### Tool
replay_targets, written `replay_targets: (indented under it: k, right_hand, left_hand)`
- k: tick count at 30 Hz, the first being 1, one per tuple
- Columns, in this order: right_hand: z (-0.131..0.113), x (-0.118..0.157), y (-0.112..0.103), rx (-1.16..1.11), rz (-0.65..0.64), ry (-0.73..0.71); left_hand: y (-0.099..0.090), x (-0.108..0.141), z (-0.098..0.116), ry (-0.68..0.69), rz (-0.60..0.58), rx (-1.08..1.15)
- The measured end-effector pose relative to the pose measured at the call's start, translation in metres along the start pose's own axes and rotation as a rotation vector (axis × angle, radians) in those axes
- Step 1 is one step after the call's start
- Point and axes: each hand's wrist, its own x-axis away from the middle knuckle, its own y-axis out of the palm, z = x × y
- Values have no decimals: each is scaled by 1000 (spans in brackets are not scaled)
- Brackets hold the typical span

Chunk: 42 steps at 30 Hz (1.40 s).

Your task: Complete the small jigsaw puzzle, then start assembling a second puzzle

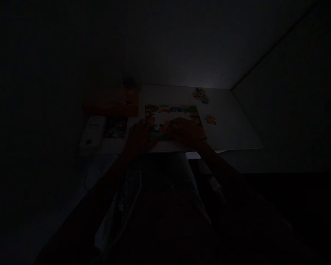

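The scene is very dark. A jigsaw puzzle with a colourful picture lies on the white table, its border joined around a pale unfilled middle. My left hand rests flat at the puzzle's left edge, fingers spread. Over the lower right of the puzzle, my right hand bends its fingers down together onto a puzzle piece near the lower middle. Its fingertips are hard to make out in the gloom.
Loose puzzle pieces lie in a heap at the back right, and more pieces sit right of the puzzle. On the left are an orange box, a white box and a dark picture card. A wall rises behind the table.
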Motion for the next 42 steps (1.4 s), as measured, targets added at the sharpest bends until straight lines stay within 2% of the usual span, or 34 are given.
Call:
replay_targets:
  k: [5,13,19,30,37,40,42]
  right_hand:
    - [-18,3,9,36,4,75]
    - [-3,-16,8,-27,-87,50]
    - [5,-27,10,38,-77,23]
    - [5,-46,5,8,20,-45]
    - [4,-73,12,36,-43,-117]
    - [5,-76,16,79,-91,-144]
    - [6,-75,18,80,-79,-150]
  left_hand:
    - [2,-1,0,-5,-2,13]
    - [0,1,3,-27,-13,-20]
    - [0,1,3,-30,-16,-18]
    - [-2,1,5,-42,-27,35]
    - [-3,2,5,-36,-23,21]
    - [-2,2,5,-29,-15,14]
    - [-1,2,5,-27,-13,11]
